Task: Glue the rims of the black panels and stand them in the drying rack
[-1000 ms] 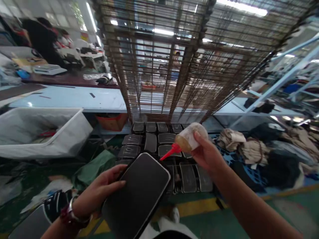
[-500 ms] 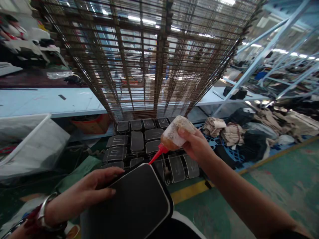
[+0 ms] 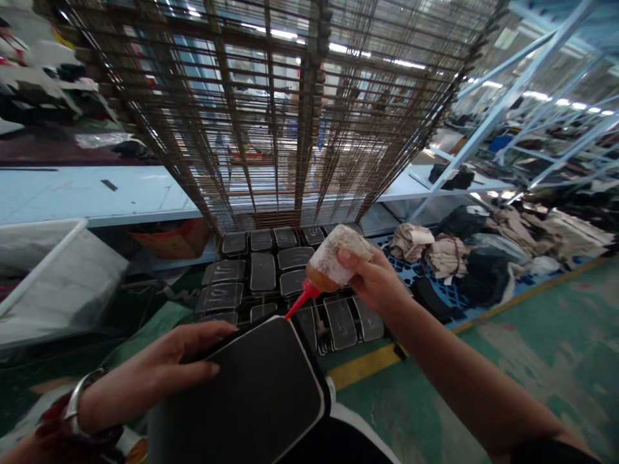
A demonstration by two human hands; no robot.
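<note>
workshop floor, wire drying rack (image 3: 290, 116) behind. left hand (image 3: 159, 377) grips black panel (image 3: 251, 399) by its edge, over lap; looks stiff, light. right hand (image 3: 374, 283) clenched round glue bottle (image 3: 331, 261), likely soft, squeezable; nozzle at panel's top edge.

Ahead, the wire rack (image 3: 290, 122) rises like a wall, and dark panels (image 3: 271, 274) crowd the floor at its foot. Open green floor (image 3: 507, 367) lies to the right, bounded by heaped cloth (image 3: 464, 251).

Green floor (image 3: 532, 361) — black panels (image 3: 264, 270), cloth heaps (image 3: 449, 254)
</note>
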